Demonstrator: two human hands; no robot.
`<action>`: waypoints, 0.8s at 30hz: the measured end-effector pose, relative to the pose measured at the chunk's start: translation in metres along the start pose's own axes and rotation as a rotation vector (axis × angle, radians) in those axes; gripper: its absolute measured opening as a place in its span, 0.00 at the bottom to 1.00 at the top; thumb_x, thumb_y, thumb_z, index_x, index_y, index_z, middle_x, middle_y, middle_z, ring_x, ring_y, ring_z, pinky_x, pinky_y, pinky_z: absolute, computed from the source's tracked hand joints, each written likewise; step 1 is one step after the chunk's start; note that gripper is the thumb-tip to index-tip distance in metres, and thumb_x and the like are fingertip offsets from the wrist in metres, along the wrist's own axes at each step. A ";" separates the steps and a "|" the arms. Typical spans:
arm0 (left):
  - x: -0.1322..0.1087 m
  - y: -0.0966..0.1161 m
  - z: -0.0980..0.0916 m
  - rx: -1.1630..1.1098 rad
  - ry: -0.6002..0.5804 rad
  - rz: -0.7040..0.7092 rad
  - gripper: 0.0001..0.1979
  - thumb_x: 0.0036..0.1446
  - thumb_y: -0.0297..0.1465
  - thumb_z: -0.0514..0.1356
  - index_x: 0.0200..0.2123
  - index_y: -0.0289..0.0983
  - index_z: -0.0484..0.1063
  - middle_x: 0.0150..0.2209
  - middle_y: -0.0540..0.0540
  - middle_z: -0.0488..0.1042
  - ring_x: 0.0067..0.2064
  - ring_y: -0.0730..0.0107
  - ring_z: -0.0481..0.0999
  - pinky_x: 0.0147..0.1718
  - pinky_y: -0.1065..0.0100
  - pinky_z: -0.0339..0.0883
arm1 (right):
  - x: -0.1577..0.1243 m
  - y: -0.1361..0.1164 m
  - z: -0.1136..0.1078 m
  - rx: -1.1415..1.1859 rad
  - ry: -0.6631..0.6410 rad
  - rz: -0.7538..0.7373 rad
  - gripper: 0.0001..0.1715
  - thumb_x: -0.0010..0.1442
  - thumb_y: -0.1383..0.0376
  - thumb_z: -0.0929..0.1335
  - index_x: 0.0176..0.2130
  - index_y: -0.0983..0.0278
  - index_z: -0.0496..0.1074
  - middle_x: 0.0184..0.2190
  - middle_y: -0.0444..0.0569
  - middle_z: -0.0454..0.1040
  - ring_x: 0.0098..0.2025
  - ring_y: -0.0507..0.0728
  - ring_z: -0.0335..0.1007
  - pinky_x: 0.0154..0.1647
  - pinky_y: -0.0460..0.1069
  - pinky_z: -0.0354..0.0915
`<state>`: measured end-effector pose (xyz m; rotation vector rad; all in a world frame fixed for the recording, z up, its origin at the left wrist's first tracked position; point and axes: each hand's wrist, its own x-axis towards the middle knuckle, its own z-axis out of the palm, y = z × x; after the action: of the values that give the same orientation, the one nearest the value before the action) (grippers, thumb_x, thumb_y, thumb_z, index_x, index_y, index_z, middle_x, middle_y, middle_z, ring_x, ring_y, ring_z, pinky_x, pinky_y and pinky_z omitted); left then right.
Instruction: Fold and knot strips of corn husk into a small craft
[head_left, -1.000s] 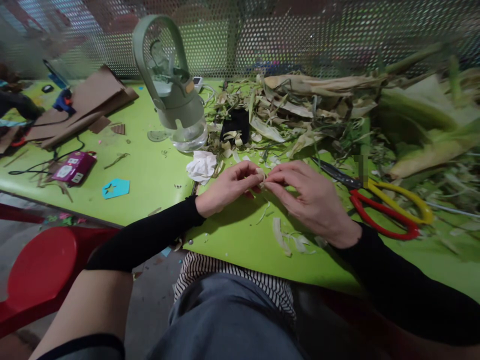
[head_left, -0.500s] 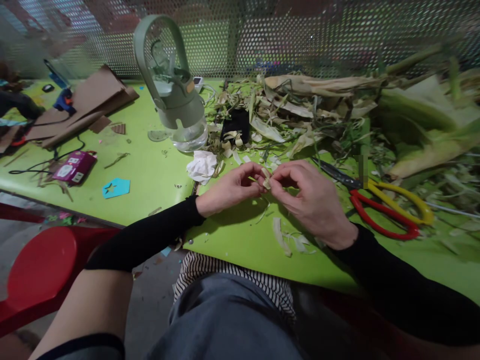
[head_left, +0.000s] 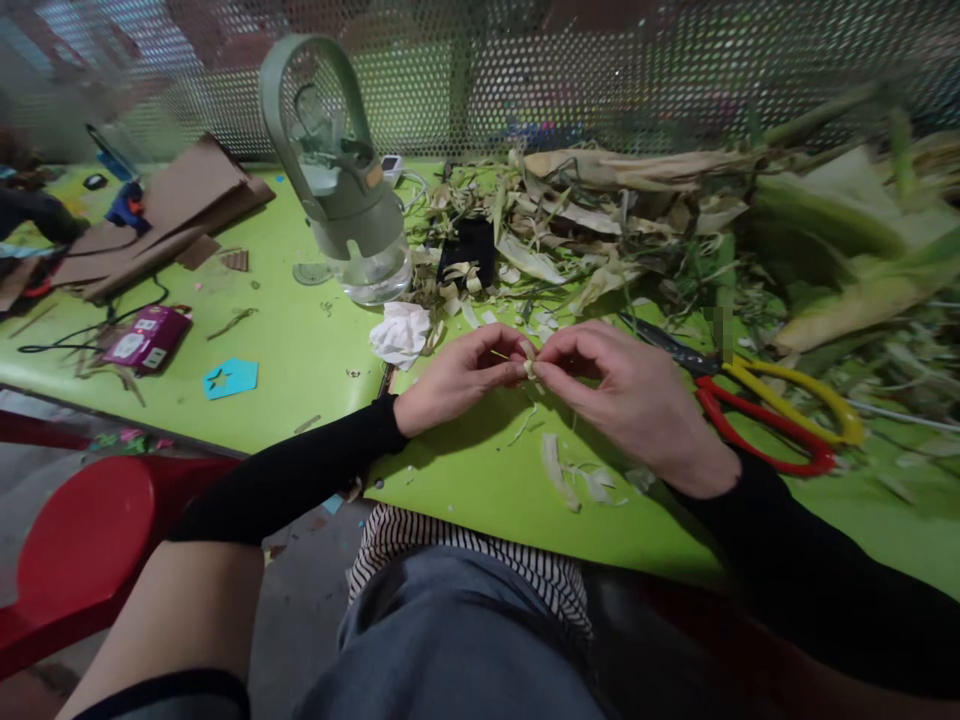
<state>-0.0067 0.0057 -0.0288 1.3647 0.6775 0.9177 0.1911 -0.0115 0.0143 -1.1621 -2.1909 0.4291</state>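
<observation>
Between my two hands, just above the green table (head_left: 450, 480), is a small pale strip of corn husk (head_left: 529, 360). My left hand (head_left: 469, 375) pinches it from the left with thumb and forefinger. From the other side my right hand (head_left: 626, 395) pinches the same strip, its fingertips hiding part of it. Loose pale husk pieces (head_left: 559, 472) lie on the table below my right hand. Scissors (head_left: 772, 410) with one red and one yellow handle rest to the right of that hand. A crumpled white tissue (head_left: 400, 334) sits beyond my left wrist.
A green-lidded water bottle (head_left: 360, 225) stands behind the tissue. Corn husks (head_left: 840, 230) and shreds are heaped at the back right, around a black phone (head_left: 469, 250). At left lie cardboard (head_left: 187, 190), a purple box (head_left: 148, 338) and a blue paper piece (head_left: 231, 379). A red stool (head_left: 86, 530) stands below.
Both hands keep their pinch on the husk strip. The right hand's fingers have shifted slightly and its wrist has moved a little to the right. The view has shifted a touch.
</observation>
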 end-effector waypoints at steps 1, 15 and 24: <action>0.000 0.000 0.000 -0.010 -0.003 -0.014 0.14 0.60 0.37 0.68 0.41 0.34 0.70 0.37 0.49 0.73 0.37 0.75 0.73 0.41 0.68 0.68 | 0.000 0.000 -0.001 0.001 -0.013 -0.007 0.08 0.65 0.64 0.67 0.32 0.61 0.72 0.32 0.49 0.76 0.32 0.57 0.72 0.33 0.53 0.65; -0.003 0.010 0.004 0.022 0.025 -0.086 0.08 0.61 0.30 0.65 0.40 0.33 0.71 0.37 0.49 0.74 0.36 0.77 0.71 0.38 0.70 0.66 | 0.003 0.004 -0.008 0.112 -0.111 0.060 0.09 0.63 0.59 0.70 0.32 0.60 0.73 0.32 0.48 0.76 0.32 0.57 0.71 0.34 0.54 0.65; 0.000 0.020 0.004 -0.117 0.095 -0.188 0.09 0.58 0.18 0.60 0.40 0.34 0.67 0.33 0.52 0.73 0.32 0.81 0.74 0.37 0.73 0.69 | 0.001 0.006 0.000 0.418 -0.073 0.207 0.22 0.56 0.47 0.75 0.40 0.59 0.72 0.37 0.49 0.78 0.36 0.59 0.75 0.39 0.57 0.74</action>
<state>-0.0063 0.0029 -0.0090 1.1387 0.7986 0.8612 0.1945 -0.0071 0.0120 -1.1508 -1.9174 0.9787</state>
